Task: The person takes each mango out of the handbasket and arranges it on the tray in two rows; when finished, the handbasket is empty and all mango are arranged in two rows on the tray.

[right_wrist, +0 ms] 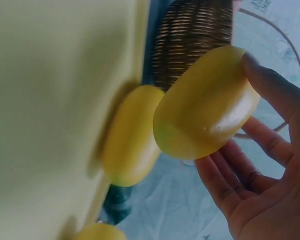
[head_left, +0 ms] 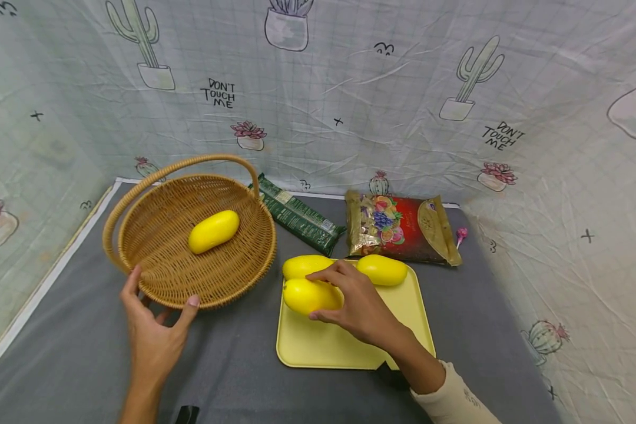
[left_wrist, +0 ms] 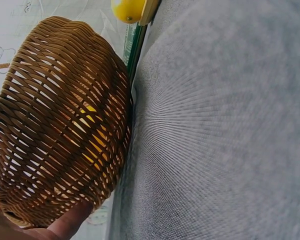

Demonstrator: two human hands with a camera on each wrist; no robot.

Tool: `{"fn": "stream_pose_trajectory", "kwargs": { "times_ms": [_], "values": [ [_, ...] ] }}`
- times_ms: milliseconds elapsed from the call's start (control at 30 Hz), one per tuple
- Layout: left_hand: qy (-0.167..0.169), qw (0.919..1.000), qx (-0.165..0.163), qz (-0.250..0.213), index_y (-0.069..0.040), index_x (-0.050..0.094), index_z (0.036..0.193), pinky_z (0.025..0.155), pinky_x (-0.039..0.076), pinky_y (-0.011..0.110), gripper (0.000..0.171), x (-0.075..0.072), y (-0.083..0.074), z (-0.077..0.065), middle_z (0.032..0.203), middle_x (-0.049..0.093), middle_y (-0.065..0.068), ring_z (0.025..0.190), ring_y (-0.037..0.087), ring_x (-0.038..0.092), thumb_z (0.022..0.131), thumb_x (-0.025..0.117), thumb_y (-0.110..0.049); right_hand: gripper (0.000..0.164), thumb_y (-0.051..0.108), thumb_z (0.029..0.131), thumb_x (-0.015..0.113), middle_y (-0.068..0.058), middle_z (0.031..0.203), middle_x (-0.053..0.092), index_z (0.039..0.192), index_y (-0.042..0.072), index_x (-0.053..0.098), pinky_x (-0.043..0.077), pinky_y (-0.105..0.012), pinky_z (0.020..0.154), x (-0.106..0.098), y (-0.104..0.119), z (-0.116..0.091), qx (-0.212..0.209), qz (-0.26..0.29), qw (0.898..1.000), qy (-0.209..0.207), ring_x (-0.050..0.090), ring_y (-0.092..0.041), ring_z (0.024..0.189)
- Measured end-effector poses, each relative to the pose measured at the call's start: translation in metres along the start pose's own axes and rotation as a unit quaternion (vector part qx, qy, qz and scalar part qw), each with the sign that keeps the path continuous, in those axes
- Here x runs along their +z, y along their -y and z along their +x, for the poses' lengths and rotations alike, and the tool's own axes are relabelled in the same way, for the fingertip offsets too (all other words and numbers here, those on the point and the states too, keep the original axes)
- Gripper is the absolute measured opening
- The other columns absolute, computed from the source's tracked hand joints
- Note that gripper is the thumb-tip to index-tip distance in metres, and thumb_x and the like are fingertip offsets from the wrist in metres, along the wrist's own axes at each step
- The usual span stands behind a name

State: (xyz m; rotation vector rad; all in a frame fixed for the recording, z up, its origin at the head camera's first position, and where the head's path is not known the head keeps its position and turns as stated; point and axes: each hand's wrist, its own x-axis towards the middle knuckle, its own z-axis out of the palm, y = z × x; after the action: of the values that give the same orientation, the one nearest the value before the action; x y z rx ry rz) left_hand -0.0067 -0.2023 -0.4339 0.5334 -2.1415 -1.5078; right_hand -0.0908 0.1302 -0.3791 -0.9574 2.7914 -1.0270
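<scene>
My right hand (head_left: pixel 352 303) grips a smooth yellow mango (head_left: pixel 308 296) between thumb and fingers. In the right wrist view, that mango (right_wrist: pixel 205 107) hangs above the pale yellow tray (head_left: pixel 323 347), apart from its surface. Two more mangoes lie at the tray's far edge: one (head_left: pixel 303 266) just behind the held one, another (head_left: pixel 383 270) to the right. On the left, my left hand (head_left: pixel 156 333) holds the near rim of a brown wicker basket (head_left: pixel 191 282), thumb and index finger at the edge, other fingers partly hidden beneath. A single mango (head_left: pixel 214 231) lies inside the basket.
Behind the tray lie a dark green packet (head_left: pixel 302 218) and a red and gold fruit-print bag (head_left: pixel 403 228). A pink lollipop (head_left: pixel 461 234) is right of the bag. The basket's arched handle (head_left: pixel 191 162) stands up. Cactus-print cloth (head_left: pixel 318 88) hangs behind the grey tabletop (head_left: pixel 233 365).
</scene>
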Motion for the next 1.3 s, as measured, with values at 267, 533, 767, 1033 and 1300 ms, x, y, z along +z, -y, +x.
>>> {"fn": "stream_pose_trajectory", "kwargs": {
  "times_ms": [267, 533, 767, 1033, 1300],
  "values": [
    [0.001, 1.0000, -0.001, 0.004, -0.038, 0.012, 0.169, 0.100, 0.044, 0.063, 0.107, 0.000, 0.000, 0.000, 0.175, 0.015, -0.006, 0.147, 0.031, 0.034, 0.092, 0.082, -0.015, 0.060, 0.034, 0.075, 0.098, 0.004, 0.111, 0.063, 0.129, 0.022, 0.076, 0.051, -0.037, 0.091, 0.018, -0.016, -0.007, 0.020, -0.035, 0.999, 0.018, 0.057, -0.014, 0.101],
    [0.005, 1.0000, -0.004, -0.001, -0.039, 0.011, 0.168, 0.101, 0.042, 0.068, 0.107, 0.000, 0.000, 0.000, 0.175, 0.014, -0.005, 0.148, 0.032, 0.034, 0.093, 0.082, -0.016, 0.061, 0.037, 0.075, 0.098, 0.001, 0.113, 0.062, 0.130, 0.021, 0.075, 0.054, -0.038, 0.094, 0.031, -0.021, -0.006, 0.023, -0.069, 0.997, 0.032, 0.055, -0.016, 0.105],
    [0.003, 1.0000, -0.002, 0.001, -0.039, 0.011, 0.169, 0.100, 0.043, 0.067, 0.107, 0.000, 0.001, -0.001, 0.175, 0.015, -0.006, 0.147, 0.031, 0.034, 0.092, 0.082, -0.015, 0.060, 0.042, 0.078, 0.096, 0.002, 0.115, 0.061, 0.130, 0.022, 0.075, 0.054, -0.035, 0.089, 0.038, -0.017, -0.004, 0.011, -0.099, 0.994, 0.037, 0.052, -0.014, 0.106],
    [0.003, 1.0000, 0.001, 0.008, -0.038, 0.012, 0.169, 0.098, 0.045, 0.056, 0.107, 0.000, 0.002, -0.001, 0.174, 0.018, -0.004, 0.146, 0.029, 0.036, 0.092, 0.083, -0.015, 0.058, 0.045, 0.079, 0.094, 0.003, 0.113, 0.061, 0.128, 0.023, 0.076, 0.054, -0.034, 0.086, 0.040, -0.011, -0.003, -0.002, -0.115, 0.993, 0.042, 0.053, -0.015, 0.105],
    [0.001, 0.9999, 0.000, 0.012, -0.039, 0.012, 0.169, 0.094, 0.046, 0.036, 0.106, -0.001, 0.002, -0.001, 0.173, 0.019, -0.005, 0.144, 0.027, 0.037, 0.092, 0.083, -0.016, 0.062, 0.052, 0.078, 0.093, 0.002, 0.113, 0.063, 0.129, 0.022, 0.076, 0.053, -0.033, 0.083, 0.031, -0.003, 0.004, -0.012, -0.108, 0.994, 0.017, 0.053, -0.014, 0.103]
  ]
}}
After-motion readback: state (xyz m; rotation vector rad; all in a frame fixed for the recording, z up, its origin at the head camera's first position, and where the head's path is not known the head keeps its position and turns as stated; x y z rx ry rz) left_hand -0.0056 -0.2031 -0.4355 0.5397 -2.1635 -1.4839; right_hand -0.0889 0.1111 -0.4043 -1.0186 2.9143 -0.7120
